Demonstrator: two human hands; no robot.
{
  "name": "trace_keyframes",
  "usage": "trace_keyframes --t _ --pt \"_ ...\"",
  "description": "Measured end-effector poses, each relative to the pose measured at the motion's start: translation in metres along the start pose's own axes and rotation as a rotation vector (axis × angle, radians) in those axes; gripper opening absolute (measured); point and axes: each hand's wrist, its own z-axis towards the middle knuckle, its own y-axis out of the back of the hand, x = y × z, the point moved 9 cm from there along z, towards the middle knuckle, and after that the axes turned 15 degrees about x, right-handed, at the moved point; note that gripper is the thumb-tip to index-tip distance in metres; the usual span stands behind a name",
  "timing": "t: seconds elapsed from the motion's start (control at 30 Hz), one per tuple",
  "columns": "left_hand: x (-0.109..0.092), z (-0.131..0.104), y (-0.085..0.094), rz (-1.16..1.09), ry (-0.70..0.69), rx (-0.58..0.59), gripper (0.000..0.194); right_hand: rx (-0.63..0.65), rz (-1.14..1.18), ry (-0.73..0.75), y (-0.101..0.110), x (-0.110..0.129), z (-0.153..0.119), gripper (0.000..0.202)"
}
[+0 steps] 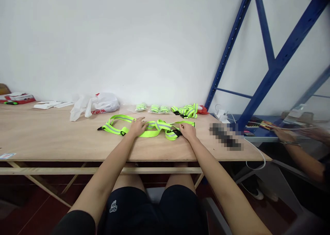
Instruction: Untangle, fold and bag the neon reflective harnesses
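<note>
A neon-yellow reflective strap (151, 133) with grey stripes lies loosely looped on the wooden table in front of me. Black buckles show on it, one at its left end and another close to my right hand. My left hand (138, 127) lies flat across the strap's middle, its fingers stretched out. On the right, my right hand (187, 130) has its fingers curled closed on the strap beside a black buckle (177, 132). Part of the strap is hidden under both hands.
Behind lie bagged reflective bands (154, 109), another bundled reflective strap (189, 110) and a white plastic bag (105, 102). A pixelated dark item (227, 137) is at right, near a white cable (260, 154). Blue rack posts (257, 101) rise there; another person's arm (296, 145) is beyond.
</note>
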Motion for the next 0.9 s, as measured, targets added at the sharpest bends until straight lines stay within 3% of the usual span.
trace_keyframes --t 0.27,0.43,0.7,0.9 --pt "-0.008 0.0 0.014 -0.077 -0.038 -0.062 0.042 0.014 0.042 0.304 -0.003 0.035 -0.009 0.031" --pt "-0.005 -0.003 0.016 -0.133 0.009 -0.086 0.039 0.084 0.045 0.458 -0.012 0.054 -0.011 0.039" --pt "0.006 -0.01 0.026 -0.252 0.082 -0.189 0.036 0.068 0.062 0.445 -0.014 0.049 -0.007 0.027" --pt "0.034 -0.023 0.042 -0.386 0.163 -0.362 0.036 -0.093 0.132 0.337 -0.005 0.031 -0.001 0.03"
